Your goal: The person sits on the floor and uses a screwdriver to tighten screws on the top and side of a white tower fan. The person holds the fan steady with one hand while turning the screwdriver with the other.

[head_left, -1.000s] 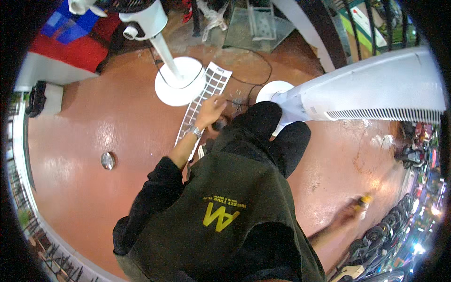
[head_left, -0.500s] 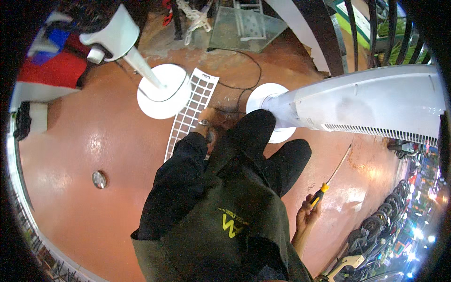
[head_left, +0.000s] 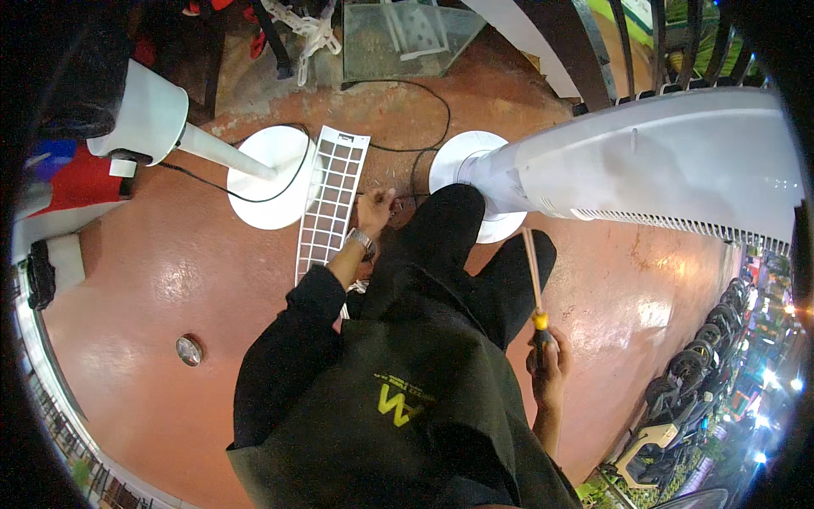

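Observation:
My right hand (head_left: 553, 365) grips a screwdriver (head_left: 540, 322) by its black and yellow handle, the long shaft pointing forward over my right knee. My left hand (head_left: 376, 210), a watch on its wrist, is low over the floor beside a white grid panel (head_left: 343, 140). Its fingers are curled together; whatever they may hold is too small to make out. Ahead and to the right stands a tall white tower fan (head_left: 653, 157) on a round white base (head_left: 449, 161). Dark bits lie on the floor near my left hand.
Left of the panel, a white pedestal (head_left: 229, 154) rises from a round base (head_left: 254, 204). A black cord (head_left: 445, 110) loops between the bases. A round metal object (head_left: 189, 349) lies on the floor at left. Glass sheets (head_left: 411, 42) lie ahead; parked motorcycles (head_left: 687, 365) line the right.
My left hand has moved forward and out from beside my leg, now showing more clearly. My right hand has swung the screwdriver leftward, from pointing right to pointing forward over my knee.

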Demonstrator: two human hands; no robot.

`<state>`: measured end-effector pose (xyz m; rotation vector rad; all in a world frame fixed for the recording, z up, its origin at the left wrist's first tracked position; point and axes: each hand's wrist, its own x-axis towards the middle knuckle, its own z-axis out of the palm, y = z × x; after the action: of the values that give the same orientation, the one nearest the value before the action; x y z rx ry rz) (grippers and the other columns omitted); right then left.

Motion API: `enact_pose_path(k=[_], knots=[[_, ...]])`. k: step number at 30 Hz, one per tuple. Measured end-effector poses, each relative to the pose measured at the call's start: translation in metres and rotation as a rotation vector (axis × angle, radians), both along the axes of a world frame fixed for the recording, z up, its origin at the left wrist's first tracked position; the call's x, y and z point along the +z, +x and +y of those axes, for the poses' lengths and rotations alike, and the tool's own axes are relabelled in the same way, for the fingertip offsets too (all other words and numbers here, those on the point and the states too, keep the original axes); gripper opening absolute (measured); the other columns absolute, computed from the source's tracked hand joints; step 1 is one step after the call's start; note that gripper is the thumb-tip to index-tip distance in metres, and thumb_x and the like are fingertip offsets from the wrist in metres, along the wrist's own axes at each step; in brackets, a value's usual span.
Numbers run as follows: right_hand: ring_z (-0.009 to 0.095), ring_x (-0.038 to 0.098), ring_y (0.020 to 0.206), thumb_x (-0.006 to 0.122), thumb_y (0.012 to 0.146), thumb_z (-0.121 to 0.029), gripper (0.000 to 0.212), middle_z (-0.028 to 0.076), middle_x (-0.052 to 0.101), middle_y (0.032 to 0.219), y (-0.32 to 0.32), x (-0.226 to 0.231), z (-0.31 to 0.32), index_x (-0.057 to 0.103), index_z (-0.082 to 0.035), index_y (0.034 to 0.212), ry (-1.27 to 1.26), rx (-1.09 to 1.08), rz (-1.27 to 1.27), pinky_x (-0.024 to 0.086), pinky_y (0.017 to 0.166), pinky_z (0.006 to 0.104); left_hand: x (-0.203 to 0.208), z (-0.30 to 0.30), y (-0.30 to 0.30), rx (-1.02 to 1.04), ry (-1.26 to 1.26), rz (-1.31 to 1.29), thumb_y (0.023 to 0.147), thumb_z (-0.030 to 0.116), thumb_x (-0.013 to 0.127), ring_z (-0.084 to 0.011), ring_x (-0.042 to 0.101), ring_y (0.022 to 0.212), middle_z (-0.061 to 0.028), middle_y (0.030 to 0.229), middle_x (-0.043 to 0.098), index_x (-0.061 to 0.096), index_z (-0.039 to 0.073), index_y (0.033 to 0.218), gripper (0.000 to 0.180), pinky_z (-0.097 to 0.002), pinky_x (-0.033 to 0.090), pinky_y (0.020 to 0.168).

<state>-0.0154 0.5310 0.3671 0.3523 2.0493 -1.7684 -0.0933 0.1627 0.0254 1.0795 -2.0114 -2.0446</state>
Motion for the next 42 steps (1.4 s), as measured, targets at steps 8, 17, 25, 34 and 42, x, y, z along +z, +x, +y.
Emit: enact_pose_path(k=[8,17,25,34,42], knots=[[0.007,0.050,0.059,0.061,0.104,-0.023,0.035,0.005,0.060,0.086,-0.014,0.000,-0.019,0.060,0.002,0.128,0.153,0.204,0.167,0.038,0.049,0.0228,0.197,0.094,0.026,0.131,1.215,0.287,0.105,0.008,0.056,-0.0186,0.069,0.098,-0.0114,0.108,0.068,0.062,-0.002,0.121,0.020,-0.0317,0.060,0.094],[0.008,0.053,0.058,0.064,0.101,-0.020,0.029,0.005,0.062,0.086,-0.008,0.011,0.014,0.065,0.001,0.122,0.201,0.195,0.173,0.041,0.049,0.0227,0.214,0.098,0.027,0.218,1.296,0.402,0.106,0.018,0.057,-0.0145,0.069,0.095,-0.0057,0.101,0.068,0.065,0.006,0.104,0.015,-0.0288,0.062,0.089],[0.011,0.055,0.060,0.064,0.101,-0.022,0.029,0.009,0.060,0.094,0.002,0.011,0.014,0.064,-0.001,0.122,0.041,0.253,0.414,0.043,0.048,0.0240,0.241,0.075,0.030,0.051,1.178,0.655,0.104,0.014,0.059,-0.0172,0.068,0.097,-0.0067,0.103,0.067,0.058,0.004,0.125,0.024,-0.0335,0.062,0.090],[0.012,0.055,0.062,0.066,0.101,-0.025,0.034,0.014,0.059,0.100,0.003,0.008,0.023,0.063,-0.002,0.125,-0.064,0.328,0.528,0.045,0.047,0.0237,0.269,0.056,0.030,-0.177,0.702,0.948,0.097,0.007,0.068,-0.0210,0.071,0.099,-0.0130,0.108,0.070,0.046,0.002,0.142,0.050,-0.0346,0.062,0.087],[0.013,0.056,0.068,0.065,0.101,-0.018,0.028,0.014,0.060,0.100,-0.001,0.011,0.021,0.064,-0.004,0.125,0.024,0.344,0.603,0.046,0.053,0.0233,0.276,0.059,0.028,-0.162,0.678,0.914,0.097,0.005,0.069,-0.0225,0.072,0.100,-0.0142,0.108,0.071,0.044,0.002,0.142,0.052,-0.0360,0.062,0.088]])
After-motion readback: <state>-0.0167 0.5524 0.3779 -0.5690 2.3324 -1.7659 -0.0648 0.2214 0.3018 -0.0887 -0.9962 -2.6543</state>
